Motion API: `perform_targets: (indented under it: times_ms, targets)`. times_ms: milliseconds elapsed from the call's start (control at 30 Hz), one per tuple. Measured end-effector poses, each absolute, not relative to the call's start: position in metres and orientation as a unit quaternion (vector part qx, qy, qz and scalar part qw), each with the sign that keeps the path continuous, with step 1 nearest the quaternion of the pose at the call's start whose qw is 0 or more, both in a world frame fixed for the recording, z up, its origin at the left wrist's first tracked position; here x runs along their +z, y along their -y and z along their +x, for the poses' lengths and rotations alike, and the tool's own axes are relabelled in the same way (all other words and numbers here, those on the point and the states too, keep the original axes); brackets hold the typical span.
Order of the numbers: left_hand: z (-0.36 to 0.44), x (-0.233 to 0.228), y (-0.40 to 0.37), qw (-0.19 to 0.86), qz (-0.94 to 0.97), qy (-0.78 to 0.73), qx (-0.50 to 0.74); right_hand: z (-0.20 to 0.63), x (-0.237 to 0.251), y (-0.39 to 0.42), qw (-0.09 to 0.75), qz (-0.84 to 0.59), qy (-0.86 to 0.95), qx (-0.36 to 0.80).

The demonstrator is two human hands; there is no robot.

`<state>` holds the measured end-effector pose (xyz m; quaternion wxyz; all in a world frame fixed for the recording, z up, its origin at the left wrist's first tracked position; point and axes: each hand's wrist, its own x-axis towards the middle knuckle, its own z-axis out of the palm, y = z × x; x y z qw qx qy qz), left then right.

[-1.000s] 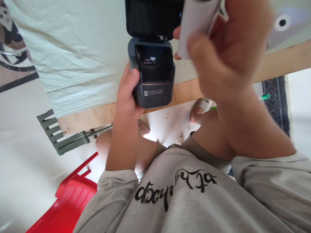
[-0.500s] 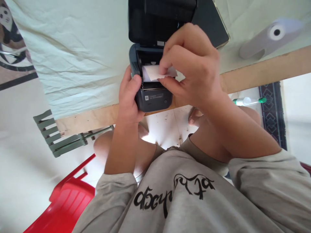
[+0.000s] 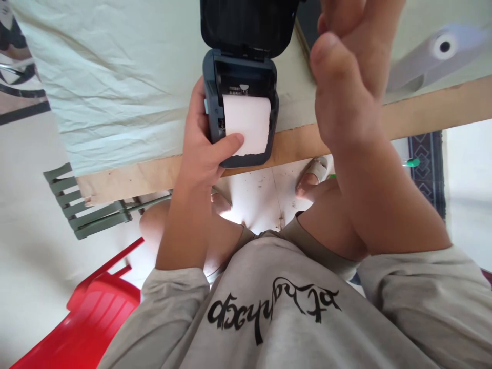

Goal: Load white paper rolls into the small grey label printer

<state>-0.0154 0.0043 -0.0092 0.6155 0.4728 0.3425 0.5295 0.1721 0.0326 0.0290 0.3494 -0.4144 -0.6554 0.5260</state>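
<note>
A small dark blue-grey label printer sits at the table's front edge, its black lid swung fully back. White paper with a ragged lower edge comes out of its bay and lies over the front rim. My left hand grips the printer's left side, with the thumb pressing on the paper. Raised to the right of the printer is my right hand, off the paper; its thumb shows, but the fingers run toward the top edge and what they do is hidden.
A dark flat device lies behind my right hand. Beyond it on the right stands a pale lilac object with a round dark-centred button. Below the wooden table edge are a green slatted stool and a red plastic chair.
My right hand has let go of the paper and moved up and right. The paper now lies flat over the printer's front, and my left thumb has shifted onto it.
</note>
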Motion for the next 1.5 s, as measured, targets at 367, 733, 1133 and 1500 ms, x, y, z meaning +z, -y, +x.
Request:
perform_targets:
  times_ms: [367, 733, 1133, 1500]
  targets:
    - [-0.015, -0.011, 0.000, 0.589, 0.499, -0.365, 0.520, 0.161, 0.028, -0.019, 0.370, -0.406, 0.723, 0.419]
    - [-0.013, -0.005, 0.001, 0.613, 0.446, -0.391, 0.522, 0.154, 0.012, -0.021, 0.383, -0.373, 0.722, 0.440]
    - [-0.006, 0.005, -0.001, 0.641, 0.384, -0.368, 0.553, 0.156, 0.018, -0.019, 0.363, -0.401, 0.706, 0.457]
    - [-0.007, 0.003, -0.001, 0.659, 0.338, -0.401, 0.539, 0.163, 0.028, -0.018, 0.304, -0.367, 0.823, 0.310]
